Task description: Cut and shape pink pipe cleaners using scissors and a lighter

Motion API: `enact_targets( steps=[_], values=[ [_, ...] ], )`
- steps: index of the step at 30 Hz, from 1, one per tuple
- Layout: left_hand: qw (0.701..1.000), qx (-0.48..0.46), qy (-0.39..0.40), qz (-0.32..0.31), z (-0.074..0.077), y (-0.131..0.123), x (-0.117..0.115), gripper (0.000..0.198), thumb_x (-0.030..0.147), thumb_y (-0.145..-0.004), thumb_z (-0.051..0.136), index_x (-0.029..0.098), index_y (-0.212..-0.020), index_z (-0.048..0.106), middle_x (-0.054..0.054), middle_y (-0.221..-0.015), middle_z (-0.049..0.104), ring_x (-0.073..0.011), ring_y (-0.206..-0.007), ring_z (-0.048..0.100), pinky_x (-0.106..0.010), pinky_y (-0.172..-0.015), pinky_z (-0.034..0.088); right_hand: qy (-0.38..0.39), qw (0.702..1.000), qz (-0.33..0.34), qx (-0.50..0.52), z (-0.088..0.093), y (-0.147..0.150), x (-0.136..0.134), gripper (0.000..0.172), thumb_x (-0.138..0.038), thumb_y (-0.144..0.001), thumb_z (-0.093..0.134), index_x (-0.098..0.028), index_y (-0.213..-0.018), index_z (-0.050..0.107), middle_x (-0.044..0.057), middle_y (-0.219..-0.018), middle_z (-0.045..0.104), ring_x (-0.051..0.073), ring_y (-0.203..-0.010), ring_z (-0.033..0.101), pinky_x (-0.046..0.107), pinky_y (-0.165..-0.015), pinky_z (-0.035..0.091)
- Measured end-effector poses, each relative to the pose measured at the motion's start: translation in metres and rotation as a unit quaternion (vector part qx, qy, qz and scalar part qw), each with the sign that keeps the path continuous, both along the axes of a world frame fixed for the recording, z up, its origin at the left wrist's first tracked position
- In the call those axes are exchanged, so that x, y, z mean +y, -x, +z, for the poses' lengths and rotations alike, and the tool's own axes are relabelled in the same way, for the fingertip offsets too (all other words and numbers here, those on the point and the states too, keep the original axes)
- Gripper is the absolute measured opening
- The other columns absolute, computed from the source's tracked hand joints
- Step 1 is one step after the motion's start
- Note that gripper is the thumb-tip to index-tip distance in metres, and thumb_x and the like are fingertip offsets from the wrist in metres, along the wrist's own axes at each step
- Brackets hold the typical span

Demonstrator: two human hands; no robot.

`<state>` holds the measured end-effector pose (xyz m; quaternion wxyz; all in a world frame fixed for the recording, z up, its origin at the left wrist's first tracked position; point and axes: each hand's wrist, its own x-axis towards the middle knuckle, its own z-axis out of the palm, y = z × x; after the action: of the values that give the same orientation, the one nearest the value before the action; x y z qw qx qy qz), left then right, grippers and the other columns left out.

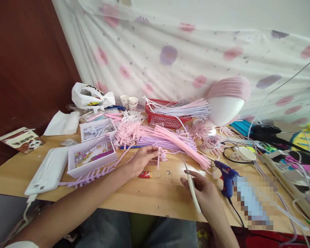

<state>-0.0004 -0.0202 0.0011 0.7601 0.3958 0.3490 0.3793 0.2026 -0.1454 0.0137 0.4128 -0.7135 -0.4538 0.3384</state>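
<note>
My left hand (147, 159) is closed, thumb and fingers pinching a short pale pink pipe cleaner (158, 162) above the table. White-handled scissors (193, 193) rest in my right hand (205, 191), with their narrow metal blades pointing away from me, apart from the pipe cleaner. Below the left hand lies a small red-and-clear packet (145, 174). Bundled pink pipe cleaners (181, 144) and lilac pipe cleaners (150, 142) lie just beyond both hands. A lilac branch of twisted pipe cleaners (93, 177) passes behind the left forearm.
On the left are a white box of beads (91, 158) and a white power bank (48, 170). A red basket (160, 119) stands at the back beside a white head form (224, 106). At right are a blue glue gun (227, 177), its cord, and a paper cup (241, 155).
</note>
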Motion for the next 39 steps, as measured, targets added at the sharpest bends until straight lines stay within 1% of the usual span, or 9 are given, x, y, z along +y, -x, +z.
enact_targets(
  steps=[4,8,11,14,17,25,31,35,39],
  values=[
    [0.999,0.010,-0.014,0.033,-0.001,0.000,0.001,0.038,0.037,-0.070,0.083,0.015,-0.095,0.065,-0.001,-0.079,0.068,-0.0125,-0.069,0.066,-0.024,-0.063,0.056,0.032,0.919,0.100,-0.380,-0.001,-0.028,0.008,0.029,-0.025,-0.075,0.065,-0.019,-0.103,0.070,0.005,-0.069,0.067,0.023,-0.065,0.061,0.030,-0.059,0.035],
    [0.998,0.017,-0.025,0.063,0.000,0.000,0.002,0.046,0.036,-0.070,0.083,0.018,-0.108,0.065,-0.001,-0.080,0.069,-0.0128,-0.067,0.066,-0.024,-0.060,0.055,0.056,0.830,0.217,-0.511,0.003,-0.038,0.017,0.036,-0.015,-0.081,0.056,-0.016,-0.114,0.068,0.012,-0.088,0.071,0.026,-0.085,0.066,0.031,-0.070,0.038],
    [0.997,0.018,-0.030,0.075,0.001,0.000,0.003,0.048,0.036,-0.068,0.085,0.017,-0.107,0.065,-0.002,-0.080,0.069,-0.0138,-0.066,0.067,-0.023,-0.058,0.054,0.117,0.788,0.237,-0.556,0.017,-0.035,0.025,0.035,-0.018,-0.084,0.055,-0.018,-0.117,0.068,0.014,-0.089,0.072,0.028,-0.086,0.067,0.032,-0.070,0.039],
    [0.996,0.013,-0.030,0.079,0.001,0.000,0.004,0.045,0.036,-0.069,0.084,0.017,-0.105,0.064,-0.001,-0.077,0.068,-0.0145,-0.065,0.067,-0.024,-0.057,0.054,0.152,0.782,0.204,-0.569,0.033,-0.025,0.037,0.025,-0.023,-0.088,0.058,-0.020,-0.108,0.071,0.013,-0.089,0.072,0.027,-0.085,0.067,0.031,-0.068,0.039],
    [0.997,0.008,-0.030,0.076,0.001,0.000,0.004,0.041,0.031,-0.071,0.082,0.017,-0.103,0.063,-0.001,-0.076,0.067,-0.0142,-0.064,0.067,-0.025,-0.057,0.055,0.086,0.794,0.178,-0.575,0.039,-0.008,0.060,0.022,-0.020,-0.092,0.053,-0.021,-0.102,0.073,0.012,-0.094,0.071,0.023,-0.088,0.066,0.028,-0.069,0.039],
    [0.997,0.009,-0.037,0.072,0.002,-0.002,0.001,0.033,0.026,-0.071,0.079,0.017,-0.099,0.063,0.000,-0.075,0.068,-0.0134,-0.065,0.066,-0.023,-0.056,0.055,0.057,0.762,0.226,-0.604,0.012,0.022,0.110,0.021,-0.009,-0.087,0.055,-0.013,-0.092,0.075,0.017,-0.102,0.068,0.027,-0.096,0.065,0.032,-0.076,0.043],
    [0.996,0.013,-0.045,0.080,0.003,-0.003,0.000,0.031,0.025,-0.071,0.079,0.016,-0.096,0.063,0.000,-0.075,0.067,-0.0128,-0.064,0.066,-0.022,-0.055,0.054,-0.010,0.793,0.184,-0.581,0.002,0.012,0.107,0.020,-0.005,-0.087,0.052,-0.012,-0.091,0.071,0.016,-0.099,0.069,0.027,-0.097,0.063,0.032,-0.080,0.043],
    [0.994,0.011,-0.054,0.095,0.000,-0.003,0.002,0.034,0.028,-0.072,0.081,0.016,-0.098,0.064,-0.001,-0.078,0.069,-0.0134,-0.067,0.067,-0.023,-0.057,0.055,-0.110,0.879,0.115,-0.449,0.006,0.013,0.106,0.019,-0.012,-0.090,0.050,-0.015,-0.088,0.068,0.011,-0.090,0.071,0.024,-0.085,0.064,0.033,-0.076,0.044],
    [0.989,0.016,-0.092,0.114,-0.002,-0.002,0.007,0.033,0.029,-0.070,0.083,0.015,-0.096,0.066,-0.003,-0.080,0.071,-0.0147,-0.071,0.068,-0.024,-0.062,0.057,-0.147,0.966,0.145,-0.156,0.007,0.031,0.115,0.011,-0.024,-0.083,0.058,-0.017,-0.080,0.067,0.005,-0.074,0.071,0.020,-0.067,0.063,0.030,-0.065,0.046]
  ],
)
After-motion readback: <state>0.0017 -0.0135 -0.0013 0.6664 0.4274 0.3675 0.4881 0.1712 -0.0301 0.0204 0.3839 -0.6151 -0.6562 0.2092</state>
